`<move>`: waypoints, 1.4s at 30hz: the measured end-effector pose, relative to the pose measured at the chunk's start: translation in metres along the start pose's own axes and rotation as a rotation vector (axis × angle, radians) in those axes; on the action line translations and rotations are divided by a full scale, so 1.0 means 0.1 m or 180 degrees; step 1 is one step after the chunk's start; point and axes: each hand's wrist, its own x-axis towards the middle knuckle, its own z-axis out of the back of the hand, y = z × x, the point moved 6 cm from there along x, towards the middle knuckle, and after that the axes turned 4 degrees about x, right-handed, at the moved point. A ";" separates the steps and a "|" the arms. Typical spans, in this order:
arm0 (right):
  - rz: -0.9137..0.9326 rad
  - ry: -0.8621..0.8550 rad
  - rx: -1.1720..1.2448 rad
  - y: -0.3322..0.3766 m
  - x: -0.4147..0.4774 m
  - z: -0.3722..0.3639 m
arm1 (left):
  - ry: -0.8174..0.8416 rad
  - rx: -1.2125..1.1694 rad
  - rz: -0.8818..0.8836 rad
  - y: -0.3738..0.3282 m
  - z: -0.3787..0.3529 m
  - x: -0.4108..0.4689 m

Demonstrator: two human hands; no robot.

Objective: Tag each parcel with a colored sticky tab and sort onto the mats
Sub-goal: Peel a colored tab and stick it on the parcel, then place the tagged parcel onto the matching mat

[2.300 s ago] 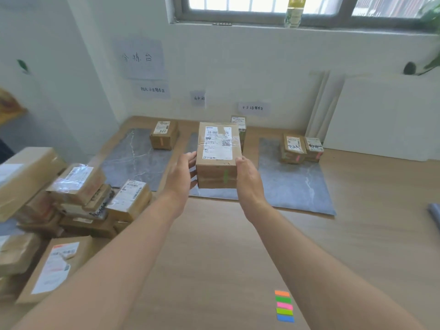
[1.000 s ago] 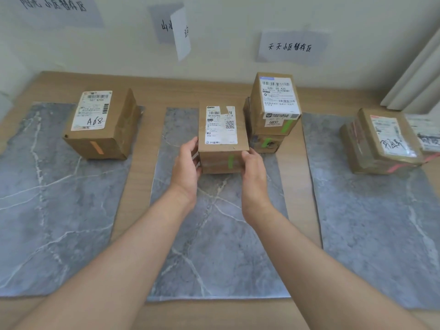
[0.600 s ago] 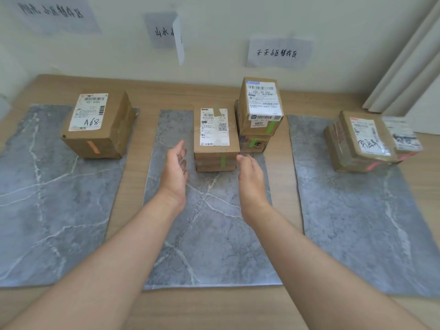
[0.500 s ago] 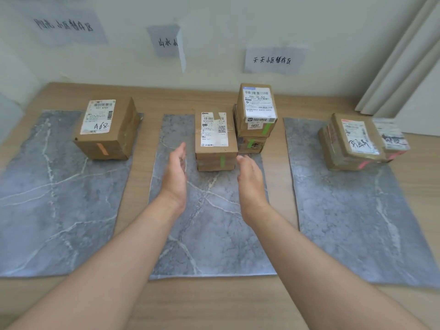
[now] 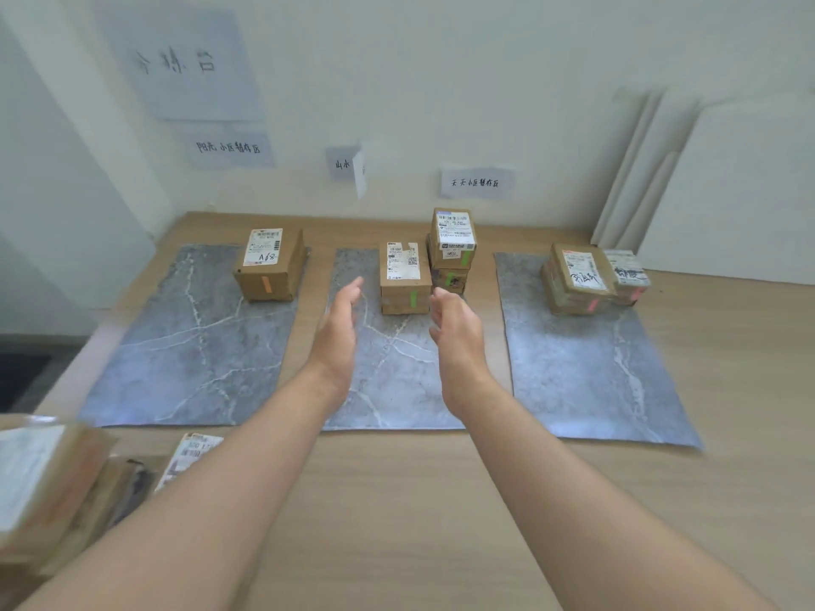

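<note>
A brown parcel with a green tab (image 5: 403, 280) stands on the middle grey mat (image 5: 392, 372), beside a stack of two green-tabbed parcels (image 5: 450, 249). My left hand (image 5: 340, 321) and my right hand (image 5: 454, 328) hover empty in front of it, fingers relaxed, apart from the box. A parcel with an orange tab (image 5: 270, 264) sits on the left mat (image 5: 194, 346). Two pink-tabbed parcels (image 5: 577, 277) sit at the back of the right mat (image 5: 586, 368).
Untagged parcels (image 5: 48, 482) are piled at the table's near left edge, blurred. Paper labels (image 5: 476, 183) hang on the wall behind the mats. White boards (image 5: 705, 178) lean against the wall at the right. Bare wooden tabletop (image 5: 397, 500) lies in front of the mats.
My hands set the green-tabbed parcel on the middle mat, let go and drew back toward me. The view pulled back, bringing the parcel pile into sight.
</note>
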 end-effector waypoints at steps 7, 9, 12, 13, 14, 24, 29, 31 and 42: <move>0.0180 0.0097 -0.0062 0.17 -0.97 0.20 | 0.0060 -0.0015 -0.0273 -0.26 0.00 -1.02; 0.0207 0.0164 -0.0080 0.15 -1.21 0.27 | 0.0058 -0.0034 -0.0347 -0.24 0.00 -1.30; 0.0168 0.0272 -0.0063 0.06 -1.57 0.38 | -0.0037 -0.0004 -0.0397 -0.15 0.05 -1.75; 0.0146 0.0326 -0.0060 0.02 -1.70 0.40 | -0.0133 -0.0016 -0.0399 -0.10 0.10 -1.91; 0.0117 0.0368 -0.0058 -0.02 -1.83 0.42 | -0.0211 -0.0032 -0.0392 -0.05 0.13 -2.06; -0.0028 0.0807 -0.0286 -0.36 -2.82 0.25 | -0.0840 -0.0263 -0.0161 0.21 0.88 -3.24; -0.0048 0.0873 -0.0368 -0.59 -2.94 -0.06 | -0.1135 -0.0265 -0.0074 0.36 1.43 -3.43; -0.0042 0.0869 -0.0414 -0.69 -2.95 -0.20 | -0.1211 -0.0274 -0.0008 0.42 1.62 -3.46; -0.0350 0.0974 -0.0544 -1.36 -2.83 -1.05 | -0.1147 -0.0252 0.0267 0.77 2.34 -3.02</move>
